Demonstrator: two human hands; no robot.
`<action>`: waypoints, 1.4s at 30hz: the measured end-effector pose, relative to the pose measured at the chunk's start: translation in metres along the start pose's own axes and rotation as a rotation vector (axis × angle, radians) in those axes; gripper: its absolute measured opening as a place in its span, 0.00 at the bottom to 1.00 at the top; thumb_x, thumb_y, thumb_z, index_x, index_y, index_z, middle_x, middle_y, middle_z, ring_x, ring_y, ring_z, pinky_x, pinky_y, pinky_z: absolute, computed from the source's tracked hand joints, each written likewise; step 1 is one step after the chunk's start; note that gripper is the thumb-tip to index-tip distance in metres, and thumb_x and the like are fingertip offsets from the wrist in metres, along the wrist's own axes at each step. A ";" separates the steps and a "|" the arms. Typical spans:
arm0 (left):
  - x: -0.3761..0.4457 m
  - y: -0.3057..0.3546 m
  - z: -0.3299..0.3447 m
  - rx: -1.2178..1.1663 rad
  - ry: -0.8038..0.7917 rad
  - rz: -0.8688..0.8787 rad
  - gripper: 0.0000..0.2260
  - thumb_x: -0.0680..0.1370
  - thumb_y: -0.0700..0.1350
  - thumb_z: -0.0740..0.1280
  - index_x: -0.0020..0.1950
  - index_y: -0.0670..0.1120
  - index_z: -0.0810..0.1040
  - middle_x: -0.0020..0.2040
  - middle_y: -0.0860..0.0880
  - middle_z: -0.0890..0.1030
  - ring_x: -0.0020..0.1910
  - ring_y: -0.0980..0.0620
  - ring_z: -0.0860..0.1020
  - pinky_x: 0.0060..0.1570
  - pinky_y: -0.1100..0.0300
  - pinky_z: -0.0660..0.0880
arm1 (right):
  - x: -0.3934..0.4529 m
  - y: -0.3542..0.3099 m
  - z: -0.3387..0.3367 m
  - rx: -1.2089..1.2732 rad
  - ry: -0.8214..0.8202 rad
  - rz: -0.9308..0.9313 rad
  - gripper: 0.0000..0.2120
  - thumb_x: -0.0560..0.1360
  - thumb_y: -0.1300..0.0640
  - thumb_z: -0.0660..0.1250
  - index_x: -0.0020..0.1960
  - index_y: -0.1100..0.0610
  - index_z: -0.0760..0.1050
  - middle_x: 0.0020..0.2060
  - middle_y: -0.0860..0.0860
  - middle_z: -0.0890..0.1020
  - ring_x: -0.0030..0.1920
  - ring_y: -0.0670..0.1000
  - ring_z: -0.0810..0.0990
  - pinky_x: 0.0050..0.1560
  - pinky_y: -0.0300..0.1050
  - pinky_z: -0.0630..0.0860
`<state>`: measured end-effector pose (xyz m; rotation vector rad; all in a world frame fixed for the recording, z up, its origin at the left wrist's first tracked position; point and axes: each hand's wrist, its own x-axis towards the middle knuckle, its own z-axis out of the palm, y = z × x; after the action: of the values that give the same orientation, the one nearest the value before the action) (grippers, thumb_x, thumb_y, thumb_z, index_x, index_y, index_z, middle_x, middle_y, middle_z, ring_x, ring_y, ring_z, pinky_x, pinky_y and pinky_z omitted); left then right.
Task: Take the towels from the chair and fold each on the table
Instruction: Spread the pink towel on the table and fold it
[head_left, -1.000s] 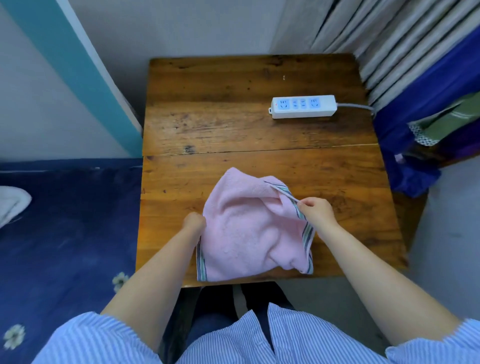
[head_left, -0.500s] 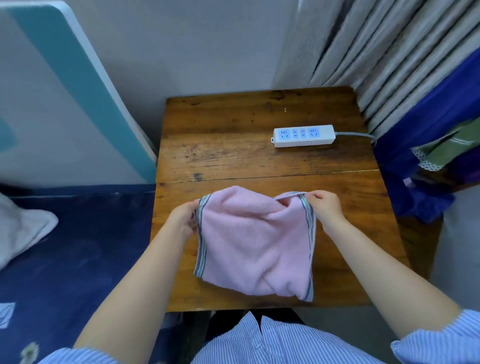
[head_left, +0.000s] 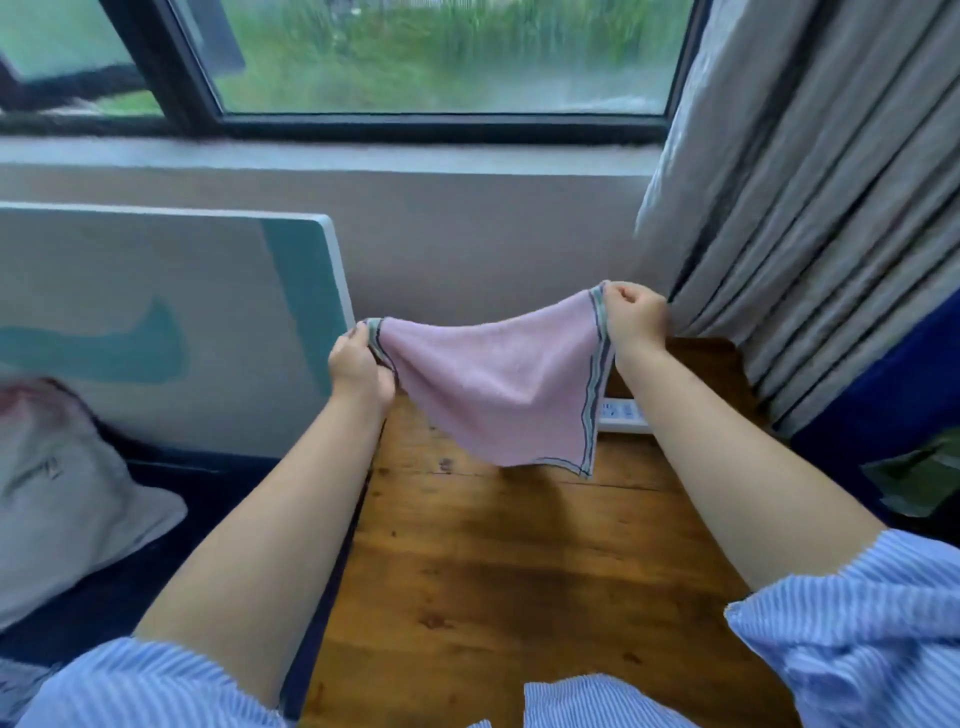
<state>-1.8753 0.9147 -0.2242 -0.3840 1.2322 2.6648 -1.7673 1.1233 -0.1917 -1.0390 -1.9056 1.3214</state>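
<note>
Lifted off the table (head_left: 498, 597) — both hands pinch towel (head_left: 498, 384) corners.

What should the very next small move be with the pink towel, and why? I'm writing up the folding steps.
Probably lower it flat onto the wooden table. The left hand and right hand each pinch a top corner, and the pink towel hangs sagging in the air above the table, so it is not yet laid out to fold.
</note>
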 end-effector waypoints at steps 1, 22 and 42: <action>0.002 0.009 0.011 0.002 -0.027 0.046 0.13 0.81 0.35 0.54 0.38 0.43 0.67 0.35 0.46 0.72 0.34 0.52 0.73 0.38 0.60 0.73 | 0.003 -0.015 0.003 0.043 -0.006 -0.047 0.14 0.77 0.59 0.60 0.52 0.69 0.78 0.48 0.59 0.82 0.47 0.53 0.76 0.45 0.41 0.72; -0.034 -0.043 -0.192 1.676 -0.177 -0.833 0.23 0.75 0.34 0.54 0.70 0.42 0.65 0.33 0.46 0.67 0.30 0.50 0.66 0.35 0.60 0.70 | -0.115 0.179 -0.009 -0.680 -0.522 0.693 0.16 0.80 0.58 0.53 0.65 0.61 0.71 0.58 0.55 0.77 0.55 0.54 0.77 0.45 0.39 0.67; -0.020 -0.081 -0.216 1.802 -0.147 -0.803 0.27 0.78 0.48 0.63 0.73 0.41 0.58 0.64 0.41 0.74 0.51 0.46 0.77 0.44 0.59 0.76 | -0.125 0.187 0.006 -0.479 -0.442 0.714 0.14 0.76 0.65 0.60 0.59 0.61 0.77 0.56 0.58 0.79 0.53 0.57 0.78 0.47 0.46 0.77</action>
<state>-1.8004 0.7996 -0.4108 -0.2126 2.1015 0.3777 -1.6576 1.0509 -0.3744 -1.9309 -2.3607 1.6002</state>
